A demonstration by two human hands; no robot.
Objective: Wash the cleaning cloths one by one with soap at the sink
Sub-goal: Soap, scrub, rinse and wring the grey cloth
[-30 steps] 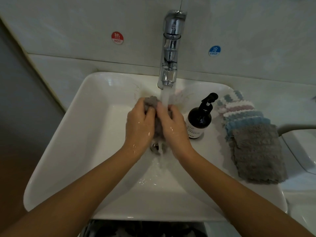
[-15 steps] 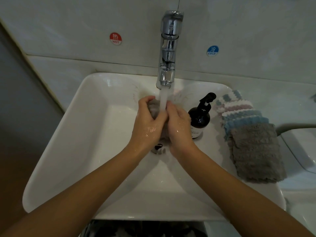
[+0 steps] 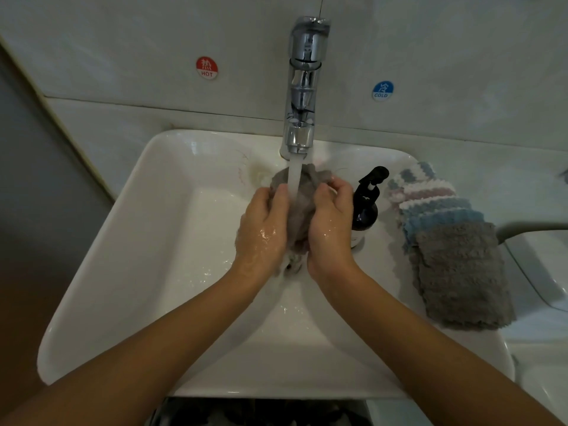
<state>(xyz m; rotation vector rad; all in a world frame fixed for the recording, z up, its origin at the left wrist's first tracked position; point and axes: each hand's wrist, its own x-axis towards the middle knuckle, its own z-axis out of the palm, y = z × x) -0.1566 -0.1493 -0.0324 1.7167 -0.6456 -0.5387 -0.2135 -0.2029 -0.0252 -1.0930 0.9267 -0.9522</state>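
I am gripping the bunched grey cloth [image 3: 302, 207] between my left hand [image 3: 262, 230] and right hand [image 3: 330, 224], fingers curled round it, under the tap's stream [image 3: 293, 176] over the sink [image 3: 129, 272].

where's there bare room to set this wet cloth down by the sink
Free: the basin floor left of the left hand, and the near rim. Crowded: the right ledge, taken by the soap bottle and cloth stack.

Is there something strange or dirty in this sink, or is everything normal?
One thing: a yellowish stain with faint pinkish marks on the sink's back wall, left of the tap. Nothing looks spilled or broken.
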